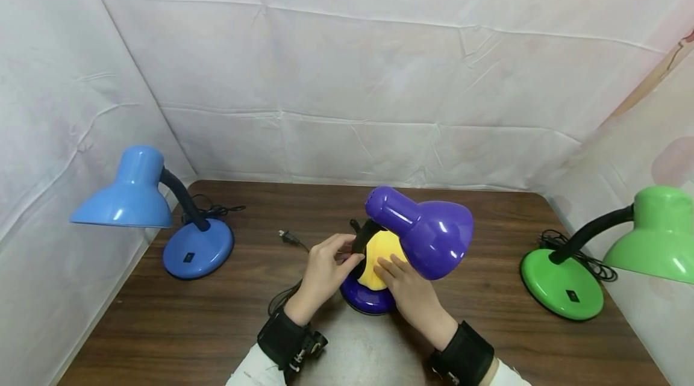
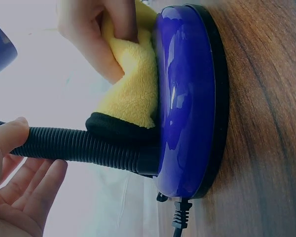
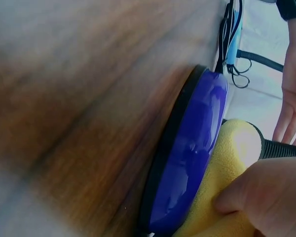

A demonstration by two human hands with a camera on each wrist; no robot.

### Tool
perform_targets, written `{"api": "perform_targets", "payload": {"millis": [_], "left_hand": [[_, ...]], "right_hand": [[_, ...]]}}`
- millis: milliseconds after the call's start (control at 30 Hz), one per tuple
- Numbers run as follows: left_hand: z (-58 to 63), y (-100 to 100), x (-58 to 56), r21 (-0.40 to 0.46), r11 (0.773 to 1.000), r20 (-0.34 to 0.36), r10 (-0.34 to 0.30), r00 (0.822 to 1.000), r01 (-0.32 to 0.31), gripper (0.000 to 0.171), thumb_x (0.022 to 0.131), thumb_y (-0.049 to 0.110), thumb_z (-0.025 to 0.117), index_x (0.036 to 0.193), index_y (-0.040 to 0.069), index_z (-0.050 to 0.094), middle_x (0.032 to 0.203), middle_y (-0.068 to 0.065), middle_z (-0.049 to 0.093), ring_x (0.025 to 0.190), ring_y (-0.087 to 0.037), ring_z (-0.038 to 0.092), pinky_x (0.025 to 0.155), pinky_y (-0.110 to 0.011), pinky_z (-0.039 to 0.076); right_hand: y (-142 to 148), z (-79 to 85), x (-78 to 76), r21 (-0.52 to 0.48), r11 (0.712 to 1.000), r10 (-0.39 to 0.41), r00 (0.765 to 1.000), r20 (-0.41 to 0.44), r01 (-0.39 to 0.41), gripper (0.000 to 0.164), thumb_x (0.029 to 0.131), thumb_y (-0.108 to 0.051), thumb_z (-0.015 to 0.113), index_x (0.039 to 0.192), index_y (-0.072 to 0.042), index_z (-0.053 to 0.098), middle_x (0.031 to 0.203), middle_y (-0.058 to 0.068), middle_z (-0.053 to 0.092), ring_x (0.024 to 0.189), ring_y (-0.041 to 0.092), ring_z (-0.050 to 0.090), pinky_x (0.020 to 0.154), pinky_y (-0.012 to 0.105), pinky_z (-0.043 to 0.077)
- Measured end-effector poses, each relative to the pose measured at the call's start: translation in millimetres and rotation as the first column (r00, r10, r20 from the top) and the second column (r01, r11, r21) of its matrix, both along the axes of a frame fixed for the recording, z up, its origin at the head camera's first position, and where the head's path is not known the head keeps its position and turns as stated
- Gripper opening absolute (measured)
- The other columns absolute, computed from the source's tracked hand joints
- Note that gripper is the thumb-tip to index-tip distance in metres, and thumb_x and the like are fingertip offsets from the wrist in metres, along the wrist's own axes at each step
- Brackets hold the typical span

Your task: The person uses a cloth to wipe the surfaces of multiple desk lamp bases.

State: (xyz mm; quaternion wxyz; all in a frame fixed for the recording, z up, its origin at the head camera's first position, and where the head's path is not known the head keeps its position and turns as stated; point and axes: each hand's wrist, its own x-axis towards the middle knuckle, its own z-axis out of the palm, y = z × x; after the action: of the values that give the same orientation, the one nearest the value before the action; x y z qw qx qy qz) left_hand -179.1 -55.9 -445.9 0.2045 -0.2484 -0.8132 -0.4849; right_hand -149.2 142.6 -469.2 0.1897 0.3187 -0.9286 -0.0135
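Observation:
A purple desk lamp [image 1: 370, 298] stands on the table, its shade [image 1: 441, 238] tilted out to the right. My left hand [image 1: 328, 271] holds the lamp's black ribbed neck [image 2: 64, 144] between thumb and fingers, partway up. On the lamp's round base [image 2: 187, 103] lies a bunched yellow cloth [image 2: 135, 94] with a black edge, up against the foot of the neck. My right hand [image 1: 409, 292] grips this cloth and presses it onto the base; thumb and fingers sink into it in both wrist views. The base's switch is not visible.
A blue desk lamp [image 1: 200, 250] stands at the left and a green one [image 1: 564, 286] at the right, each with a coiled cord behind. The purple lamp's plug [image 1: 290, 237] and cord lie on the wooden table [image 1: 217, 326]. White sheeting [image 1: 347, 73] encloses the back and sides.

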Motion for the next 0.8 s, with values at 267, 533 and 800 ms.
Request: {"api": "perform_targets", "payload": {"millis": [267,533,800], "left_hand": [[0.7,0.1,0.7,-0.007,1.000,0.019,0.024,1.000,-0.024,0.024,0.078,0.012,0.073,0.101,0.011,0.065,0.092,-0.002,0.066,0.078,-0.011,0.066,0.066,-0.018,0.054],[1.2,1.1,1.4,0.005,0.999,0.033,0.033,0.999,-0.033,0.024,0.078,0.009,0.074,0.100,0.011,0.065,0.093,-0.003,0.067,0.079,-0.012,0.066,0.065,-0.024,0.056],[-1.1,2.3,1.7,0.020,0.999,0.040,0.035,0.999,-0.036,0.023,0.078,0.007,0.072,0.100,0.010,0.066,0.093,-0.004,0.067,0.078,-0.013,0.066,0.064,-0.029,0.057]], "right_hand": [[2.0,-3.9,-12.3,0.018,1.000,0.011,0.997,-0.081,-0.010,0.032,0.077,-0.002,0.066,0.108,-0.011,0.068,0.116,0.004,0.064,0.109,0.026,0.059,0.103,0.048,0.036],[1.0,-3.5,-25.3,0.013,1.000,-0.009,0.990,-0.141,0.011,0.028,0.081,-0.008,0.063,0.107,-0.013,0.069,0.114,0.002,0.066,0.105,0.025,0.061,0.102,0.044,0.039],[0.4,0.8,-29.1,-0.158,0.987,0.032,0.999,-0.026,-0.036,0.028,0.081,0.003,0.059,0.107,-0.002,0.067,0.112,0.012,0.065,0.103,0.031,0.061,0.096,0.044,0.044]]}}
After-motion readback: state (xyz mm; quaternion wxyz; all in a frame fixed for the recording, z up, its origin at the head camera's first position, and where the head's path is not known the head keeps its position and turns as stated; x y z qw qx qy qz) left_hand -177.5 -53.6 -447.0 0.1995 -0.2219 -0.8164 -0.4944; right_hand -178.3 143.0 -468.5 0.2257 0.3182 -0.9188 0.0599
